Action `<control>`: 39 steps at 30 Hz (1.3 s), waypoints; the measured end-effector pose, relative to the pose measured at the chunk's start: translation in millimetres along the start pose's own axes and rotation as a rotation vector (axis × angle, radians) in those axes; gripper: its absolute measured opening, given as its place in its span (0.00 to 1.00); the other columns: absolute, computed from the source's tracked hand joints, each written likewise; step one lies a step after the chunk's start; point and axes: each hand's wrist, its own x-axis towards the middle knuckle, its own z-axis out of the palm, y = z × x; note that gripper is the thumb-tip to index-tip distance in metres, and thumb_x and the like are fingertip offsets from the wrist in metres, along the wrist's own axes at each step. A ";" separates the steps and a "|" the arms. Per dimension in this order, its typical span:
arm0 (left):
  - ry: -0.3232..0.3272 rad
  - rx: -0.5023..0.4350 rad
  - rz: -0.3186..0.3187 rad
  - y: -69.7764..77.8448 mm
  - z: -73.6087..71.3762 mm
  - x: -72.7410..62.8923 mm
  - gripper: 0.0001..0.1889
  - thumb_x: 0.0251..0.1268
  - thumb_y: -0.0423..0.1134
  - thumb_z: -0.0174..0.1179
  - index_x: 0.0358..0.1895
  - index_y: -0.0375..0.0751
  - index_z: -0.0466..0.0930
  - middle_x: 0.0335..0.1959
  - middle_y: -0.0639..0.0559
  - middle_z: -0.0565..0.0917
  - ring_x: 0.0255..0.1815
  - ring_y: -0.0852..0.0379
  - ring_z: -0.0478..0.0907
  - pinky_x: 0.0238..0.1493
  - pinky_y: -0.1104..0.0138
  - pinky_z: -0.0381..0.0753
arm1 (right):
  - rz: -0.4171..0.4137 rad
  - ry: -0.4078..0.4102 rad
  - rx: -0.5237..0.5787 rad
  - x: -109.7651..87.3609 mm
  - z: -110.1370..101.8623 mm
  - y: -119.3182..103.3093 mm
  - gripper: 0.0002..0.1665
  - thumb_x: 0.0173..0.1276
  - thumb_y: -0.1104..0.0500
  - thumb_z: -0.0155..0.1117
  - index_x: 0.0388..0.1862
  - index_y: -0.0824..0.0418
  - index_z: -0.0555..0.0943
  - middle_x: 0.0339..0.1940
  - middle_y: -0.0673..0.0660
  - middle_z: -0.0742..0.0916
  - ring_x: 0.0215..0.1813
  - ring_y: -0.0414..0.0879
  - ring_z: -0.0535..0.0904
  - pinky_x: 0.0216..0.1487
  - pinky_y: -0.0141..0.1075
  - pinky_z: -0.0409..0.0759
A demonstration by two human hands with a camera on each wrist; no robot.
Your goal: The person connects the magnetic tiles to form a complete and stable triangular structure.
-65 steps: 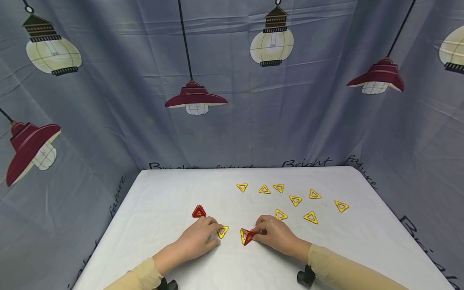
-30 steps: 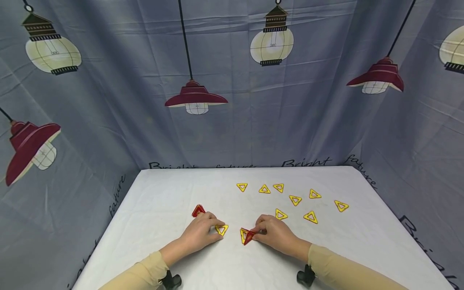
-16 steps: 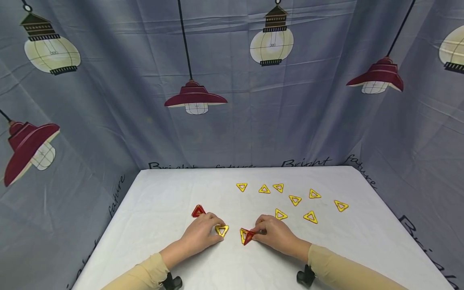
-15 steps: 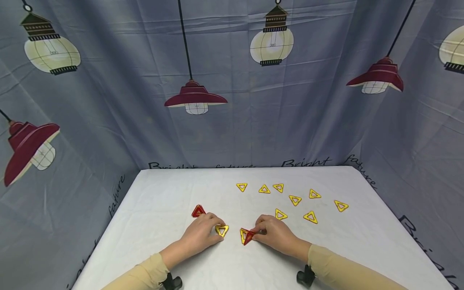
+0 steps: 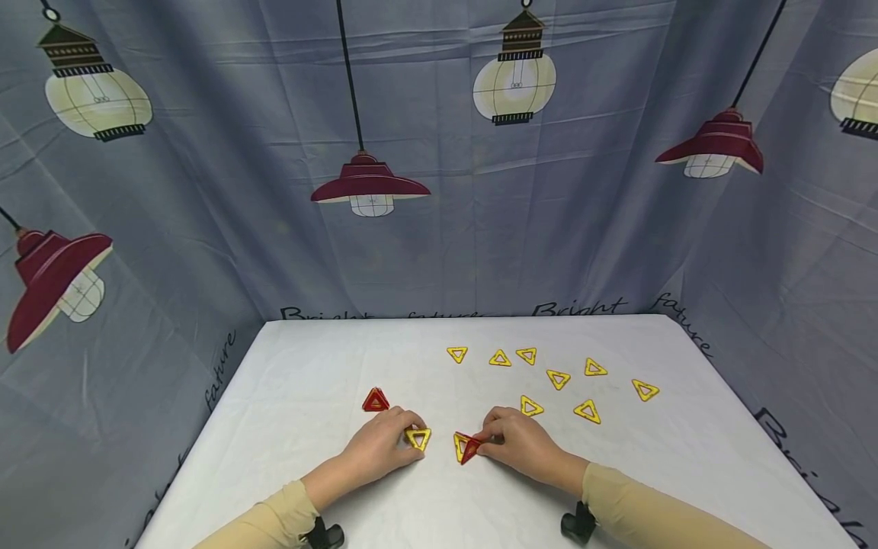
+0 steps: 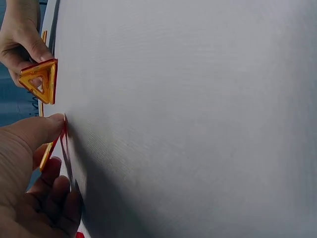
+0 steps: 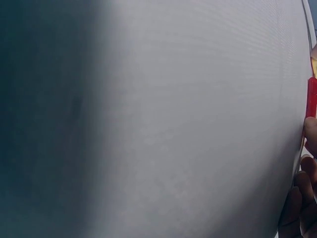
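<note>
In the head view my left hand (image 5: pixel 379 444) pinches a yellow triangle tile (image 5: pixel 409 440) with an open centre between thumb and fingers. The left wrist view shows that tile (image 6: pixel 46 157) at a slant, with a red edge by the thumb. My right hand (image 5: pixel 524 446) grips a joined piece at its right side: a red triangle tile (image 5: pixel 470 448) standing against a yellow one (image 5: pixel 459 448). In the left wrist view this joined piece (image 6: pixel 43 82) looks like part of a pyramid. The right wrist view catches only its red edge (image 7: pixel 311 96) beside the fingers.
A red pyramid-like piece (image 5: pixel 375 400) stands just behind my left hand. Several loose yellow triangle tiles (image 5: pixel 559 380) lie flat across the back and right of the white table (image 5: pixel 309 358). A grey curtain with printed lamps (image 5: pixel 439 259) hangs behind.
My left hand's thumb and fingers have closed onto the yellow triangle tile, which is now tilted and shifted slightly left. The right hand and its joined piece have stayed put.
</note>
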 end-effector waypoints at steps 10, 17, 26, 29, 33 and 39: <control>-0.051 -0.320 -0.048 -2.3 0.3 3.1 0.18 0.59 0.38 0.75 0.52 0.43 0.84 0.32 0.58 0.78 0.30 0.65 0.71 0.32 0.69 0.73 | -0.002 0.009 -0.003 -0.9 1.1 1.3 0.11 0.62 0.53 0.79 0.44 0.48 0.93 0.36 0.34 0.79 0.39 0.33 0.73 0.39 0.33 0.76; -0.061 -0.361 -0.039 2.2 3.1 5.2 0.17 0.59 0.36 0.75 0.51 0.43 0.83 0.33 0.57 0.78 0.30 0.65 0.73 0.34 0.69 0.75 | -0.002 0.013 -0.015 -1.1 1.2 1.1 0.11 0.62 0.53 0.79 0.43 0.48 0.93 0.36 0.34 0.79 0.39 0.33 0.73 0.39 0.33 0.76; -0.054 -0.338 -0.006 14.1 10.4 12.9 0.16 0.58 0.35 0.76 0.49 0.42 0.83 0.33 0.59 0.78 0.30 0.68 0.74 0.36 0.70 0.77 | 0.005 0.003 -0.016 -0.6 0.1 -0.5 0.11 0.62 0.52 0.79 0.45 0.49 0.93 0.36 0.34 0.79 0.38 0.33 0.73 0.39 0.33 0.77; -0.053 -0.345 -0.006 17.8 13.9 16.6 0.16 0.58 0.35 0.76 0.49 0.43 0.83 0.33 0.59 0.78 0.30 0.68 0.74 0.35 0.71 0.76 | 0.001 0.009 -0.023 0.0 0.8 -1.3 0.11 0.62 0.52 0.79 0.44 0.49 0.93 0.36 0.34 0.79 0.38 0.33 0.73 0.39 0.32 0.76; -0.053 -0.356 -0.012 22.5 17.9 20.8 0.17 0.58 0.36 0.76 0.49 0.43 0.83 0.32 0.59 0.79 0.30 0.67 0.73 0.34 0.71 0.75 | -0.004 0.017 -0.037 0.9 2.6 -2.0 0.12 0.61 0.52 0.79 0.44 0.49 0.93 0.35 0.34 0.78 0.37 0.33 0.72 0.38 0.32 0.75; -0.053 -0.367 -0.029 26.2 22.4 24.2 0.18 0.57 0.38 0.77 0.49 0.44 0.83 0.31 0.59 0.79 0.29 0.67 0.72 0.31 0.72 0.74 | -0.012 0.038 -0.057 1.5 3.8 -2.5 0.12 0.61 0.52 0.80 0.43 0.50 0.93 0.35 0.34 0.78 0.38 0.33 0.72 0.38 0.32 0.75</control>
